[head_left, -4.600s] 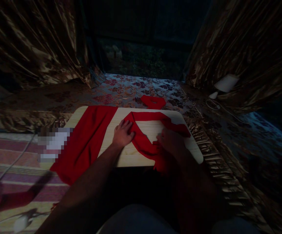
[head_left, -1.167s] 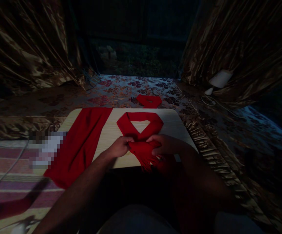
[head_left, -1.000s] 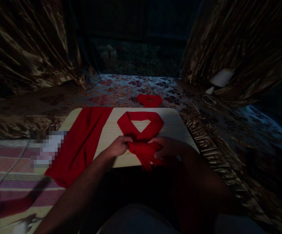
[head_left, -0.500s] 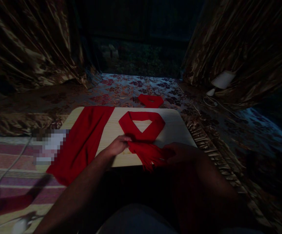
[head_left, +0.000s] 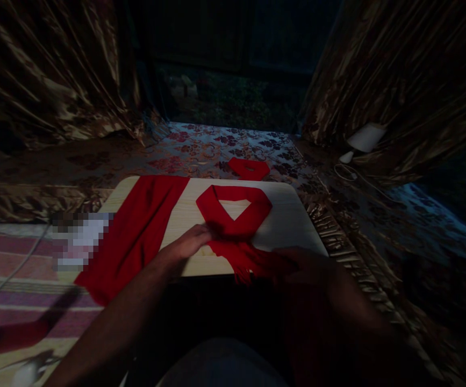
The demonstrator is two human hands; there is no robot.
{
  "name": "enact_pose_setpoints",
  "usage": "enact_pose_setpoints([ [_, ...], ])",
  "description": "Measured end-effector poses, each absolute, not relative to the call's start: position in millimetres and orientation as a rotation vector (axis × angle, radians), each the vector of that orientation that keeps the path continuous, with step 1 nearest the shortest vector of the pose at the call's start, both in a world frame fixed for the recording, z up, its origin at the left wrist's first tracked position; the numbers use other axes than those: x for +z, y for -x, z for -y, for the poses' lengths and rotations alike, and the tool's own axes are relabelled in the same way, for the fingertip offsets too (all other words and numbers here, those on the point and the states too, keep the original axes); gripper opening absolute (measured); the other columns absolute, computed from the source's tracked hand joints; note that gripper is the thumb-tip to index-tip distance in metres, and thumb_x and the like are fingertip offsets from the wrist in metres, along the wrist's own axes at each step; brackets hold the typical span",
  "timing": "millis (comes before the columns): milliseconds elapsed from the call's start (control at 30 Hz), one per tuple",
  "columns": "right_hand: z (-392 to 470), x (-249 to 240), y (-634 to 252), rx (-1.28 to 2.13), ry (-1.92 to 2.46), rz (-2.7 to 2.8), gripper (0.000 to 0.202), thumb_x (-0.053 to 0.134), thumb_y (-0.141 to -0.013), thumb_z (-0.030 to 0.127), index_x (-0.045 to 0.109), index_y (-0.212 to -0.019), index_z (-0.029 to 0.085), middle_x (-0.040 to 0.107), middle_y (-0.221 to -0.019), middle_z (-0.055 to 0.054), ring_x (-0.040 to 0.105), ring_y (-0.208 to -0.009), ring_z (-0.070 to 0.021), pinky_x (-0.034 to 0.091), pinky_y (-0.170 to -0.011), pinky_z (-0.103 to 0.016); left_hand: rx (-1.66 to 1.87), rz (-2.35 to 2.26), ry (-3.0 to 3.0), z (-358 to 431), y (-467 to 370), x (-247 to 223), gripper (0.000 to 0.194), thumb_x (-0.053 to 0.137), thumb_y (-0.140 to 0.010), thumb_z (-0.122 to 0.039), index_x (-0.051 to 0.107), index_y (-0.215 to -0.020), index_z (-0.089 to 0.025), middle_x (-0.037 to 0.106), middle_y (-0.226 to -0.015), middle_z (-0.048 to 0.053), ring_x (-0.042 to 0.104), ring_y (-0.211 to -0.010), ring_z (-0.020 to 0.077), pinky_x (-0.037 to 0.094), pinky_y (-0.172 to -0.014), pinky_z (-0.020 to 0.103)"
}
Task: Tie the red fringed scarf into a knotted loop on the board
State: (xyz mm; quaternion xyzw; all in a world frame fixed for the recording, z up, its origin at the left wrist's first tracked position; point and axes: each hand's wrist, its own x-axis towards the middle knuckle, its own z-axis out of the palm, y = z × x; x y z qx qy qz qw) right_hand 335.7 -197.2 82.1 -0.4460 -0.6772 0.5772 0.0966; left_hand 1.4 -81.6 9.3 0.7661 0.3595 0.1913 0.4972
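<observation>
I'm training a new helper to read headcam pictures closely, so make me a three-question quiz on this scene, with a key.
1. Multiple choice: which part of the wooden table does the flat red cloth lie across, as the wearer sees it?
A) right end
B) middle
C) left end

2. True or false: the left hand and the right hand are both touching the looped red scarf.

3. Fill in the missing word: the smaller red loop beyond the table lies on a ____-patterned cloth.

Key: 1. C; 2. true; 3. flower.
</observation>
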Motion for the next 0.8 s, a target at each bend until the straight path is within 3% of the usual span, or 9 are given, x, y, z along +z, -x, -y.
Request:
enact_pose_setpoints([
  [133,216,67,-282,1.743,1.131,2.309,0.076,0.066,-0.077,0.018,0.049,-0.15,0.03,0.075,-0.113,-0.002,0.07,-0.097,-0.0195,0.051,-0.086,-0.028,0.251,-1.02,-2.075,85,-13,35,0.056,0.032,-0.097,-0.047,0.073,-0.072,-0.018,0.072,-0.071,0.005,0.063,-0.072,0.0182,0.047,-0.08,0.03],
  [167,219,60,-271,1.628,1.154,2.332,0.077,0.07,-0.076,0.02,0.049,-0.15,0.032,0.07,-0.128,-0.003,0.067,-0.11,-0.0216,0.048,-0.095,-0.03,0.175,-1.03,-2.167,87,-17,39,0.056,0.035,-0.098,-0.048,0.073,-0.071,-0.018,0.071,-0.069,0.006,0.064,-0.07,0.0185,0.047,-0.078,0.03],
  [233,224,43,-253,1.572,1.221,2.317,0.072,0.077,-0.074,0.03,0.057,-0.144,0.027,0.066,-0.135,-0.007,0.064,-0.117,-0.0262,0.047,-0.098,-0.033,0.052,-1.013,-2.405,93,-26,43,0.045,0.046,-0.094,-0.045,0.074,-0.072,-0.018,0.071,-0.068,0.008,0.065,-0.071,0.0208,0.047,-0.077,0.032],
  [333,226,20,-243,1.5,1.335,2.237,0.054,0.079,-0.073,0.034,0.069,-0.124,0.02,0.073,-0.118,-0.008,0.069,-0.101,-0.0251,0.049,-0.085,-0.031,0.035,-0.908,-2.737,106,-36,43,0.034,0.066,-0.084,-0.046,0.076,-0.102,-0.019,0.074,-0.1,0.012,0.068,-0.094,0.0282,0.048,-0.087,0.038],
  [400,225,12,-243,1.476,1.329,2.173,0.043,0.077,-0.076,0.031,0.071,-0.117,0.019,0.074,-0.108,-0.006,0.068,-0.091,-0.0214,0.048,-0.076,-0.028,0.051,-0.873,-2.859,114,-41,41,0.061,0.075,-0.076,-0.052,0.067,-0.127,-0.02,0.066,-0.127,0.016,0.063,-0.111,0.033,0.046,-0.096,0.042],
  [467,225,10,-245,1.472,1.293,2.135,0.04,0.076,-0.076,0.026,0.071,-0.116,0.019,0.074,-0.106,-0.005,0.067,-0.09,-0.0196,0.047,-0.073,-0.026,0.011,-0.902,-2.917,123,-48,38,0.078,0.078,-0.074,-0.057,0.058,-0.139,-0.02,0.059,-0.136,0.019,0.06,-0.118,0.0357,0.045,-0.1,0.046],
  [567,226,12,-247,1.473,1.319,2.133,0.038,0.075,-0.076,0.025,0.072,-0.114,0.019,0.074,-0.103,-0.004,0.065,-0.087,-0.0185,0.045,-0.071,-0.025,-0.054,-1.004,-2.943,134,-59,33,0.066,0.07,-0.084,-0.053,0.056,-0.14,-0.02,0.061,-0.13,0.019,0.061,-0.113,0.035,0.05,-0.092,0.045],
  [667,227,13,-247,1.468,1.395,2.125,0.033,0.075,-0.076,0.027,0.073,-0.109,0.018,0.073,-0.096,-0.002,0.063,-0.082,-0.017,0.043,-0.067,-0.024,-0.085,-1.082,-2.964,141,-69,26,0.039,0.055,-0.096,-0.031,0.058,-0.134,-0.02,0.063,-0.124,0.018,0.064,-0.104,0.0316,0.053,-0.078,0.041],
  [800,226,14,-251,1.484,1.365,2.094,0.032,0.073,-0.078,0.028,0.072,-0.108,0.018,0.071,-0.093,-0.001,0.061,-0.078,-0.0154,0.041,-0.065,-0.024,-0.069,-1.153,-2.889,134,-73,23,0.03,0.044,-0.096,-0.013,0.061,-0.121,-0.016,0.067,-0.116,0.018,0.067,-0.099,0.0285,0.054,-0.073,0.037],
])
